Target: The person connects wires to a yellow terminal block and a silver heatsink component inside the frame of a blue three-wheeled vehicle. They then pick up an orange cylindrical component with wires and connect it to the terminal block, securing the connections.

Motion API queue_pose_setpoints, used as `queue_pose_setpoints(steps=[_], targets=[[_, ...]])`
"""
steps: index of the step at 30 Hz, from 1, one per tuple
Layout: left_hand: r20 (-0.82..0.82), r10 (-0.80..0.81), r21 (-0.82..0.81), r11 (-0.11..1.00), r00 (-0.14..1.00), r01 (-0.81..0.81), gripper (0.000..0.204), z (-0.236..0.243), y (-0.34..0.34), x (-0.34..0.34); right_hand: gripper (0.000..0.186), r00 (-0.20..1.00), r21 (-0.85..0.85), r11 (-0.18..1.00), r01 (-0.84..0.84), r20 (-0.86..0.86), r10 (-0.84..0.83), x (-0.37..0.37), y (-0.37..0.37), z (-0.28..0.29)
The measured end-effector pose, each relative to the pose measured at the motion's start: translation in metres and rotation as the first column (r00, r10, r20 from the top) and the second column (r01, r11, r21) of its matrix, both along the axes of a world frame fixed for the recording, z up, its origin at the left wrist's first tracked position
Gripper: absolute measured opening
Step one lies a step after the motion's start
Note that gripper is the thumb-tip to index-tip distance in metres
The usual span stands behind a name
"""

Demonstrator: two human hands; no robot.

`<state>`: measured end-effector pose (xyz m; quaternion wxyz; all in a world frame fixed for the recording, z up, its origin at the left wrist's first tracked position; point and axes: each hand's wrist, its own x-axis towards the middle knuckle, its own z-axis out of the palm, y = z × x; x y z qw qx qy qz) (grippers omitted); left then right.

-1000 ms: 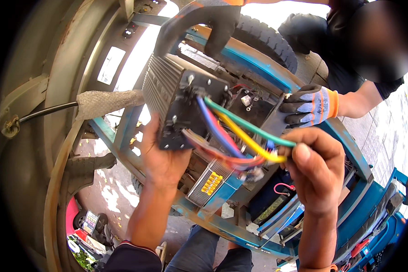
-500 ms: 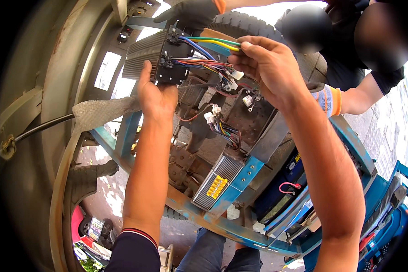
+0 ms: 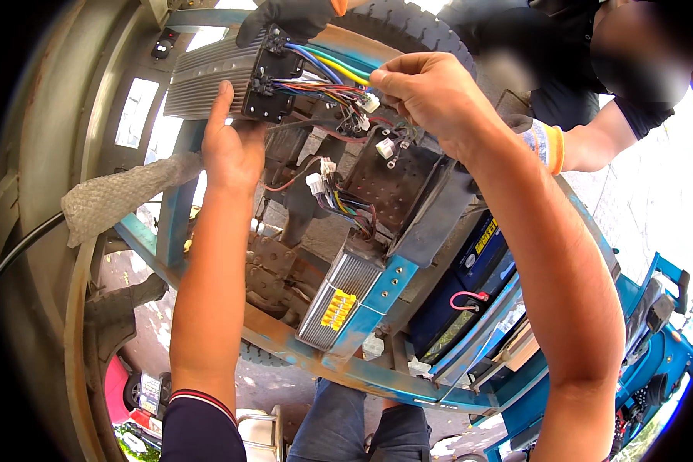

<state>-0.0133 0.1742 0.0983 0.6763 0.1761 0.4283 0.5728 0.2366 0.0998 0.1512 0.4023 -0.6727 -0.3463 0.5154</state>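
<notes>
Holding up a finned metal controller box (image 3: pixel 219 73) at the far left of the scene, the left hand (image 3: pixel 235 150) is pressed flat against its underside, fingers spread wide along the casing edge. The right hand (image 3: pixel 431 92) is pinched shut on the coloured wire bundle (image 3: pixel 331 69) leaving the box's black end plate (image 3: pixel 273 77); blue, green and yellow leads are seen running to the fingertips. A dark gloved hand (image 3: pixel 296 17) of another person is laid on the far top of the box, and that person's second glove (image 3: pixel 543 142), striped with an orange cuff, is partly hidden behind the right forearm.

The box is judged rigid and fairly heavy, with ribbed sides that offer good purchase; support from below or by the fins is preferred. The wires are soft and flexible, and the small white connectors (image 3: pixel 316 183) look fragile, so the load should not be hung from them.

Nearer, a second ribbed unit with yellow labels (image 3: pixel 339 304) is mounted on the blue frame (image 3: pixel 377 377), with a dark battery (image 3: pixel 470 292) to its right. Grey wrapped padding (image 3: pixel 119 196) is seen at the left; what it covers cannot be told.
</notes>
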Motion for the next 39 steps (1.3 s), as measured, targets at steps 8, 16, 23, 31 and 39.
queue_pose_setpoints(steps=[8, 16, 23, 31, 39], targets=[[-0.327, -0.002, -0.19, 0.98, 0.945, -0.063, 0.05, 0.018, -0.04, -0.006, 0.027, 0.967, -0.026, 0.996, -0.082, 0.24, 0.085, -0.007, -0.001, 0.003], [-0.511, -0.359, -0.12, 0.929, 0.781, 0.349, 0.018, 0.022, -0.087, 0.031, 0.034, 0.798, -0.143, 0.962, -0.231, 0.538, 0.272, -0.006, 0.0, 0.004], [-0.504, -0.342, 0.146, 0.871, 0.793, 0.468, 0.024, 0.03, -0.107, 0.018, 0.035, 0.638, 0.358, 0.728, -0.584, 0.757, 0.14, 0.053, -0.104, 0.076], [-0.581, -0.143, 0.251, 0.905, 0.802, 0.343, 0.034, 0.063, -0.203, -0.022, 0.026, 0.736, 0.418, 0.753, 0.509, 0.243, -0.632, 0.067, -0.326, 0.058], [-0.788, -0.152, 0.195, 0.858, 0.597, 0.476, 0.04, 0.054, -0.302, -0.009, 0.026, 0.545, -0.138, 0.53, 0.837, 0.118, -0.83, -0.012, -0.533, 0.028]])
